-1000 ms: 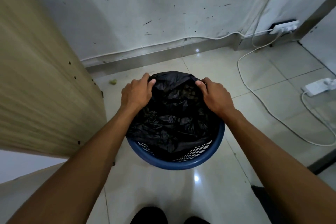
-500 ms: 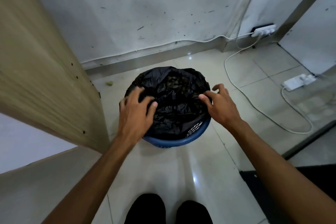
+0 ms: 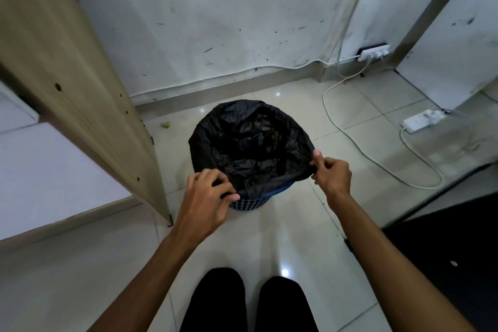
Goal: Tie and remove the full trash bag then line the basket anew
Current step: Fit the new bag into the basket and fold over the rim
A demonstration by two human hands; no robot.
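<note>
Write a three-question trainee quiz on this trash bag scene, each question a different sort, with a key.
1. True or false: the black trash bag is already tied shut.
2. What does the right hand grip? A) the white power strip B) the bag's rim C) the wooden panel
3. Fill in: the left hand pinches the bag's near edge over the ___ basket.

Key: 1 false, its mouth is open; 2 B; 3 blue.

Bare arms, dark footwear
Both forearms are uncovered, no sleeves showing down to the hands; two black shoes (image 3: 250, 302) sit at 6 o'clock.
</note>
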